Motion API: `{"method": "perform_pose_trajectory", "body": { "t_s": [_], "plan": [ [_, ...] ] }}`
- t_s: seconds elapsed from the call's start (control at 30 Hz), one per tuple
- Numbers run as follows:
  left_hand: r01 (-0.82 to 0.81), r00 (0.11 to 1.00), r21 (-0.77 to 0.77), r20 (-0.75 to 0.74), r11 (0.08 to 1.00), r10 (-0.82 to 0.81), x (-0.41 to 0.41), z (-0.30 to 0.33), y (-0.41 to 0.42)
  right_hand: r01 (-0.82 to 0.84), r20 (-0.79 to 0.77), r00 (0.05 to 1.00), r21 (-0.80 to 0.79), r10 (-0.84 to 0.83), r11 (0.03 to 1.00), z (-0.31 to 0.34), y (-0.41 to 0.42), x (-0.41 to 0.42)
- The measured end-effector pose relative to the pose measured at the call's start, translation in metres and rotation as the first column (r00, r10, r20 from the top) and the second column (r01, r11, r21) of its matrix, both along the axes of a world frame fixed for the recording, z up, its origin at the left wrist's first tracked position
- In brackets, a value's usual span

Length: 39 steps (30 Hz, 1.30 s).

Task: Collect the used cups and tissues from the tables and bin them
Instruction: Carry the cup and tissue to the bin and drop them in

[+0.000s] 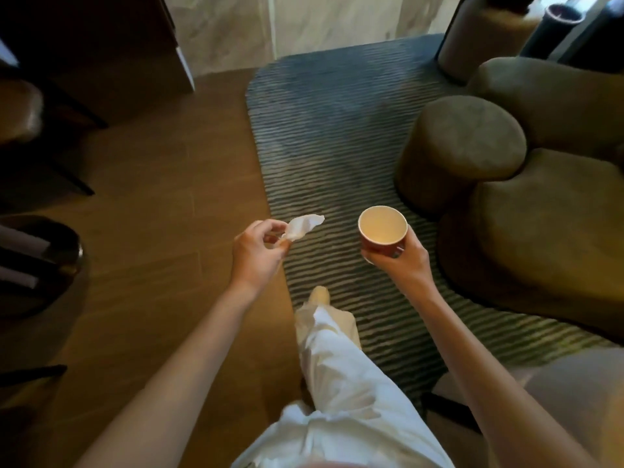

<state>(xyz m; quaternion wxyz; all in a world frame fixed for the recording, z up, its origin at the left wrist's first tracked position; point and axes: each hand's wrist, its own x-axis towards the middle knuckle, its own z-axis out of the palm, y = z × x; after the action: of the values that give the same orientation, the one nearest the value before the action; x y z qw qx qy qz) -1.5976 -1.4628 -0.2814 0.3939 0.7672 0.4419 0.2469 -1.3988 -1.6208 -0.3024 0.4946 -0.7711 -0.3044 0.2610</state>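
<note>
My left hand (258,253) pinches a crumpled white tissue (302,226) between thumb and fingertips, held out over the edge of the rug. My right hand (400,261) grips a red paper cup (382,229) from below and the side. The cup is upright and its pale inside looks empty. Both hands are held at about waist height in front of me, roughly a hand's width apart. No bin is clearly visible.
A striped grey rug (337,136) lies ahead on the wooden floor (162,211). Round olive poufs (462,146) and a low seat (540,231) crowd the right. A dark round table edge (50,244) and chair legs stand at left. My white trouser leg (337,366) steps forward.
</note>
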Motion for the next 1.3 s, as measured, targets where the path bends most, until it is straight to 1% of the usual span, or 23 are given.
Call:
{"method": "perform_pose_trajectory", "body": {
  "t_s": [0.1,0.27,0.43,0.6,0.7,0.8,0.9,0.97,1.07,1.13,1.3],
  "plan": [
    [-0.003,1.0,0.004,-0.019,1.0,0.003,0.064,0.021,0.082,0.028,-0.043,0.999,0.023,-0.027,0.999,0.01,0.082,0.061],
    [0.006,1.0,0.004,0.022,1.0,-0.006,0.155,0.048,0.197,0.046,-0.036,0.998,0.04,-0.044,0.998,0.036,0.199,0.152],
    [-0.019,1.0,-0.073,-0.001,0.997,0.019,0.229,0.031,0.296,0.043,-0.039,0.998,0.008,-0.043,0.999,0.036,0.295,0.228],
    [0.072,0.997,-0.072,0.002,0.995,-0.072,0.322,0.013,0.414,0.077,-0.003,0.997,-0.001,-0.077,0.997,0.025,0.406,0.31],
    [0.107,0.994,-0.077,0.029,0.991,-0.105,0.379,0.017,0.492,0.131,-0.028,0.991,0.025,-0.13,0.991,0.029,0.48,0.359],
    [0.151,0.988,-0.082,0.032,0.985,-0.149,0.429,0.026,0.561,0.145,-0.035,0.989,0.05,-0.143,0.988,0.036,0.547,0.401],
    [0.195,0.981,-0.09,0.006,0.977,-0.195,0.473,0.032,0.619,0.18,-0.057,0.983,0.067,-0.177,0.981,0.038,0.601,0.436],
    [0.206,0.978,-0.094,0.003,0.974,-0.206,0.502,0.029,0.654,0.196,-0.039,0.98,0.065,-0.194,0.978,0.034,0.631,0.463],
    [0.218,0.974,-0.094,-0.043,0.971,-0.222,0.556,0.016,0.71,0.18,-0.018,0.984,0.055,-0.179,0.982,0.021,0.679,0.514],
    [0.217,0.972,-0.083,-0.07,0.973,-0.223,0.598,0.006,0.749,0.202,-0.035,0.979,0.04,-0.2,0.979,0.011,0.713,0.553],
    [0.199,0.976,-0.106,-0.072,0.974,-0.207,0.712,0.0,0.843,0.246,-0.104,0.965,0.028,-0.242,0.969,-0.003,0.804,0.662]
  ]
}}
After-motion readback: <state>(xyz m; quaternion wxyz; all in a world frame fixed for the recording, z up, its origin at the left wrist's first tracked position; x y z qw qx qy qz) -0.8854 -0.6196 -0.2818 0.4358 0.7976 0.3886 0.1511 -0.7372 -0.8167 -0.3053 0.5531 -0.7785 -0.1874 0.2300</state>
